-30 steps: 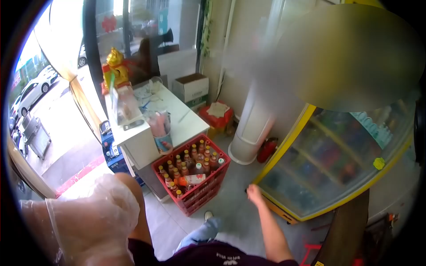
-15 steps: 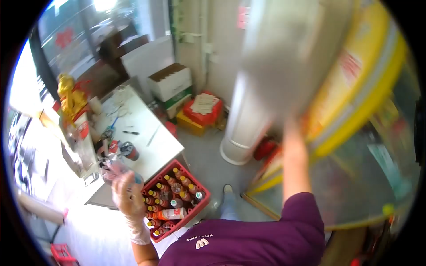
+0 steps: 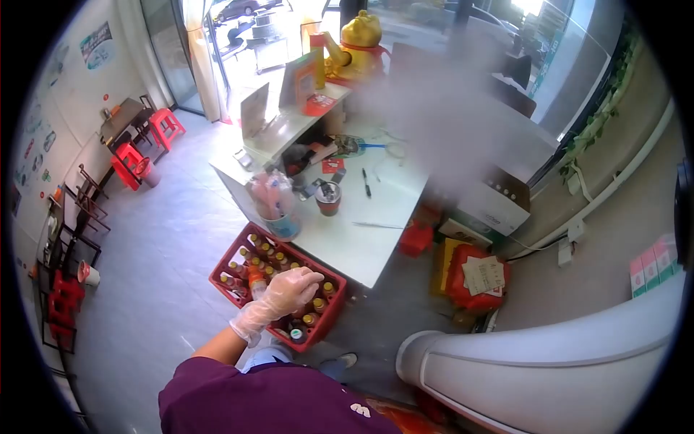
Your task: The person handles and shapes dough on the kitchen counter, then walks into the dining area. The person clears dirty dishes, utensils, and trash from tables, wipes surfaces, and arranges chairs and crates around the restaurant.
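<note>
My left hand [image 3: 289, 291], in a clear plastic glove, is held above a red crate [image 3: 329, 329]. Its fingers are bent and drawn together, and no object shows in them. Below the hand stand several bottles [image 3: 280, 258] with yellow caps, filling the crate; the hand hides some of them. Among them is an orange-and-white bottle [image 3: 256, 278]. My right hand is out of view. A hazy grey blur covers the upper middle of the picture.
Beside the crate is a white table [image 3: 347, 249] with a tub of pink items [image 3: 283, 226], a dark cup [image 3: 328, 201] and a pen [image 3: 366, 183]. A tall white appliance [image 3: 549, 347] curves along the lower right. Boxes [image 3: 499, 206] and red stools [image 3: 168, 126] stand farther off.
The view has swung left, showing more of the room. My right arm has left the picture. My left hand now appears over the crate instead of beside it.
</note>
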A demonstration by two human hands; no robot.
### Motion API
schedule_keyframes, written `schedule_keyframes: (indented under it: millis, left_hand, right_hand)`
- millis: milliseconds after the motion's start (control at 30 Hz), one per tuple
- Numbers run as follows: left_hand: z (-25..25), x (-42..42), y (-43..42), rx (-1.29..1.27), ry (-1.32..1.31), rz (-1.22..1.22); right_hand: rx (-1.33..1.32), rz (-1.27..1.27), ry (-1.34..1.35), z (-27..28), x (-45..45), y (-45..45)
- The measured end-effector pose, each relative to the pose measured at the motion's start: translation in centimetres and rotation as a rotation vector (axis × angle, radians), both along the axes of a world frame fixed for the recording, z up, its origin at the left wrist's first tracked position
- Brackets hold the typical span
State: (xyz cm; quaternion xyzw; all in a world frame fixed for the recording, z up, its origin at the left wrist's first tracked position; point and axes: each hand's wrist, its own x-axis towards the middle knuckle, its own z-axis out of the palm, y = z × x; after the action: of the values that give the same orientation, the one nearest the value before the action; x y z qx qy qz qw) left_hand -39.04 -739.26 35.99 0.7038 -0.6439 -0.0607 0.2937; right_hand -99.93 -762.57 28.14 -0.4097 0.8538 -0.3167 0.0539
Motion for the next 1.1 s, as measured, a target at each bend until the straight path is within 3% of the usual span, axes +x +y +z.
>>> schedule_keyframes:
  millis: [133, 400, 767, 1100]
  left_hand:
    - [-1.2, -2.8, -4.0, -0.02, -0.032, -0.132]
    - [-1.8, -5.9, -6.9, 0.101, -0.07, -0.146]
    - [-2.0, -8.6, -7.9, 0.19, -0.08, -0.204]
    - [-2.1, -7.5, -6.1, 0.098, -0.137, -0.151]
  right_hand:
    - [0.013, 0.076, -0.084, -3.3, 1.2, -1.9]
    - [0.043, 0.194, -0.228, -7.8, 4.5, -3.5]
    - [0.056, 0.349, -0.379, -10.9, 9.6, -2.5]
    - [0.113, 0.477, -0.502, -12.9, 15.8, -1.3]
